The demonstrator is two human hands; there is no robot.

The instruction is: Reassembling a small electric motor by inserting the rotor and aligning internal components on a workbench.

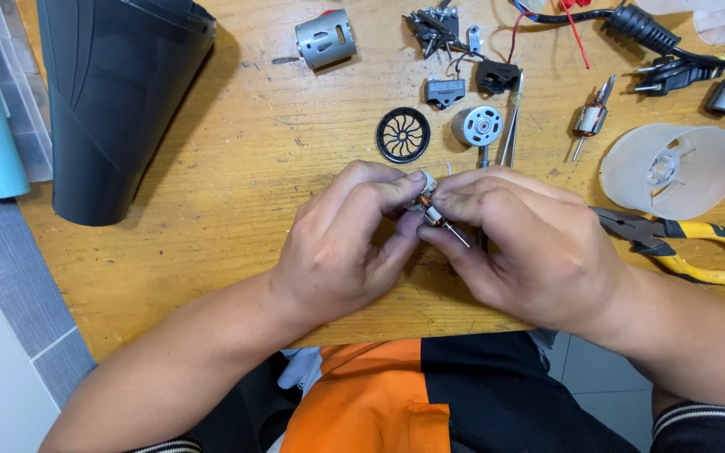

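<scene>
1. Head view, over a worn wooden workbench (pixel 237 201): I see my left hand (pixel 341 243) and right hand (pixel 530 247) meet at mid-table, fingertips pinched on a small copper-wound motor armature with a thin steel shaft (pixel 435 215).
2. Both grips are narrow and closed on that armature; the left thumb and forefinger cover its pale end, and the shaft tip pokes out below the right fingers.
3. Just beyond the grip lie a black round fan grille (pixel 403 134), a silver disc-shaped motor end cap (pixel 477 126) and slim steel tweezers (pixel 511 126).
4. Right of the grip rest yellow-handled pliers (pixel 673 243); farther off, a second copper-wound armature (pixel 589 122) and a frosted translucent plastic cone (pixel 673 172).
5. My judgement: the work goes best with pressure on the shaft and core, not the windings, wrists braced on the table edge, and the part kept low over the wood so a slip drops it harmlessly.
</scene>
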